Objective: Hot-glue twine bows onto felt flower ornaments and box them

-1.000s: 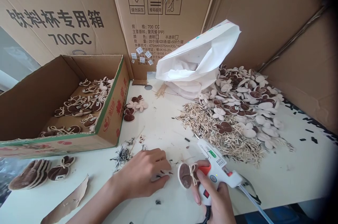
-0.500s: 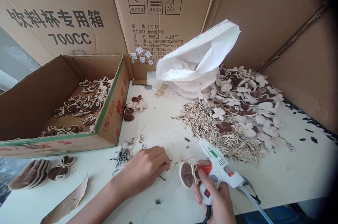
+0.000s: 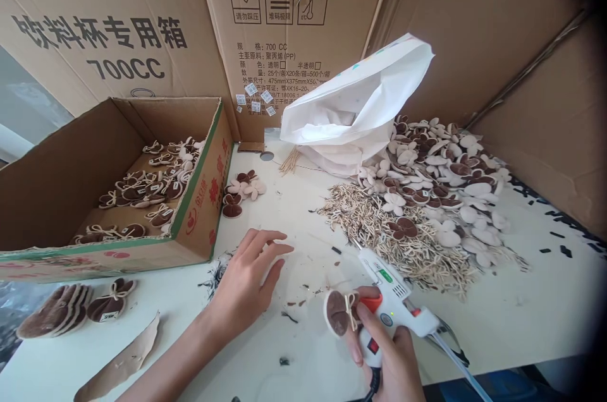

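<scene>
My right hand (image 3: 389,351) grips a white hot glue gun (image 3: 389,282) with an orange trigger, its nozzle towards the pile of cords. Between the same hand's thumb and fingers sits a brown fabric bow piece (image 3: 337,313) with a pale edge and a tied beige cord. My left hand (image 3: 249,275) hovers over the table, fingers apart and nothing in them. Dark thread scraps (image 3: 217,279) lie partly hidden behind it. Just ahead of it is a small group of brown and pale pink pieces (image 3: 244,190).
A cardboard box (image 3: 194,225) at left holds several finished bows. At right lie a heap of pale and brown pieces (image 3: 446,168) and a pile of short beige cords (image 3: 374,231). A white bag (image 3: 351,117) stands behind. Stacked brown pieces (image 3: 54,313) sit front left.
My left hand has lifted from the table and moved left and away from me, its fingers spreading from a curled pose. My right hand has stayed in place with the glue gun and bow.
</scene>
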{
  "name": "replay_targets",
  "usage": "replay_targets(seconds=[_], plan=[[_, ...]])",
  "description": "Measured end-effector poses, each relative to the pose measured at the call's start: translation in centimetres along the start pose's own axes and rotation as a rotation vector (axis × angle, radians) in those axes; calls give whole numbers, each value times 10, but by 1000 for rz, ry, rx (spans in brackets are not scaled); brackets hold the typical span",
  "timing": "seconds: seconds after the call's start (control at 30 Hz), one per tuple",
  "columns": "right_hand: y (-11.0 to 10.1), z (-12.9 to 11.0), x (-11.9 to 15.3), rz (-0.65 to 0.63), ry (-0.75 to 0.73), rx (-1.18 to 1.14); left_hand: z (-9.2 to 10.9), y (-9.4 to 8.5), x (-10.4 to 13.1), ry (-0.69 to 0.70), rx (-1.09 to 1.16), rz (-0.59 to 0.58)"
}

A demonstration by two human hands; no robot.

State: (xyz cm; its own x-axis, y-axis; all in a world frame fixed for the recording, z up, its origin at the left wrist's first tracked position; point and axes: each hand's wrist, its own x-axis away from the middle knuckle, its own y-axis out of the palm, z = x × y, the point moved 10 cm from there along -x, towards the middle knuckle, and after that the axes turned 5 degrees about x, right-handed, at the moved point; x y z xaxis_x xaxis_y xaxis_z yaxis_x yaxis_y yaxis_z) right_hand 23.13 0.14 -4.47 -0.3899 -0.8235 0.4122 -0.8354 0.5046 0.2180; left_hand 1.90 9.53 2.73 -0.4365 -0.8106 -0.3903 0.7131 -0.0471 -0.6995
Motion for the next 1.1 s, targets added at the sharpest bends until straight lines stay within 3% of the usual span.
replay_targets(seconds=[0.1,0.3,0.7,0.8,1.0,1.1], plan=[[0,1,0,-6,3,0,8,10,1,28,39,-100],[-1,2,-3,-17,4,5,28,48,14,173,35,-383],[1,0,0,-13,29,6,30,60,18,257,-44,-432],[2,0,0,-21,27,-5,27,55,14,171,36,-423],[0,3,0,-25,25,0,11,30,7,-237,510,-331],[2,3,0,-47,18,-19,2,26,8,-365,663,-271]])
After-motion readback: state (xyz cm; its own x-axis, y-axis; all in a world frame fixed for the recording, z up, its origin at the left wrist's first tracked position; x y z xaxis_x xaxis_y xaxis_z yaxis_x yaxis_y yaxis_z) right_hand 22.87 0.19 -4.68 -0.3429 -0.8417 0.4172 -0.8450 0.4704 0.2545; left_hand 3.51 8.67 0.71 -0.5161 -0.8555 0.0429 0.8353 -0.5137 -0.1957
